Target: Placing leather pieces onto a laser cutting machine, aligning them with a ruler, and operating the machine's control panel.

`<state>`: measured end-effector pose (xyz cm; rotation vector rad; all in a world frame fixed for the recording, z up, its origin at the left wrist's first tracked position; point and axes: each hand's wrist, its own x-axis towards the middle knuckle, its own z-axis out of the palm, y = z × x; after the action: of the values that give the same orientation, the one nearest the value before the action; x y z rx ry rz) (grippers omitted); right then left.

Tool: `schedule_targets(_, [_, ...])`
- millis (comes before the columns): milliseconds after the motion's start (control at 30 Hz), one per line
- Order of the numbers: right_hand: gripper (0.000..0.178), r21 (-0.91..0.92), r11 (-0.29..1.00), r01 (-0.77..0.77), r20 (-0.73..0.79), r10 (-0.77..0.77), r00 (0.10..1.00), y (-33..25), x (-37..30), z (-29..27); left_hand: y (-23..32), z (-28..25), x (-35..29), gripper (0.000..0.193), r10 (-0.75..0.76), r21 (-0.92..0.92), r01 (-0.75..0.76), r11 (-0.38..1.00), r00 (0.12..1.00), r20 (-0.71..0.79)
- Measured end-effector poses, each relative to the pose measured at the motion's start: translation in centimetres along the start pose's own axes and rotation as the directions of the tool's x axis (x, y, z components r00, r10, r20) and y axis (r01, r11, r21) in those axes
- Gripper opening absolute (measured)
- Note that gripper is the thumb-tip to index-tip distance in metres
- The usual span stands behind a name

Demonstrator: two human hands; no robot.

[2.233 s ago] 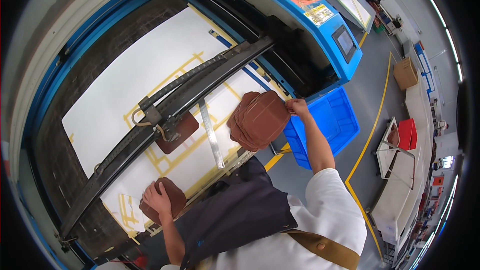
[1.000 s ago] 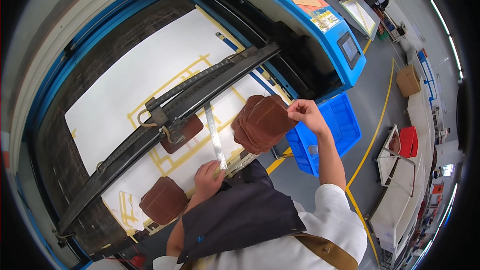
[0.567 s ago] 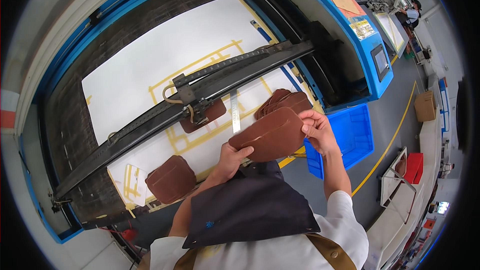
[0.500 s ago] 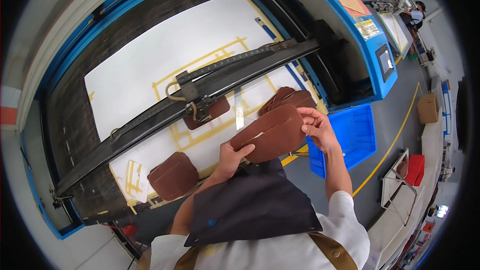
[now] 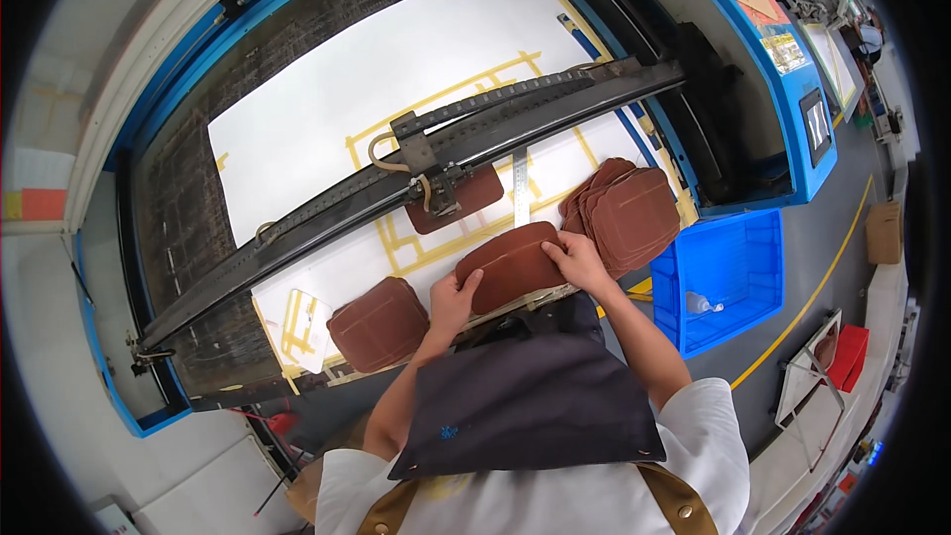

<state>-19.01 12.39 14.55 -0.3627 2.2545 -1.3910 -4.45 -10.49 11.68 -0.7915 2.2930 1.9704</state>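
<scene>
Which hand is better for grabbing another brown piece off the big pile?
Probably the right hand: it's closer to the pile. The left hand is nearer the small stack. Both hands hold one brown piece, though.

Looks like dull leather on the held brown piece (image 5: 510,267) by the near edge of the smooth white sheet (image 5: 317,119), and shiny metal on the ruler (image 5: 521,183).

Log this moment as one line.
left hand: holds brown piece near left end; right hand: holds it near right end; fanned pile: right of piece; other pile: left; blue bin: far right
</scene>
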Motion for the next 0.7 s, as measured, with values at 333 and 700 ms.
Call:
schedule_targets(333, [0.027, -0.109, 0.984, -0.143, 0.06, 0.15, 0.987, 3.5, 2.0, 3.9, -4.2, -2.6, 0.6, 0.028, -0.242, 0.058, 0.245, 0.968, 0.969, -0.059])
schedule_targets(700, [0.021, 0.07, 0.985, -0.157, -0.105, 0.163, 0.981, 6.0, 1.8, 4.8, -4.4, -2.3, 1.1, 0.024, -0.179, 0.159, 0.194, 0.968, 0.978, -0.102])
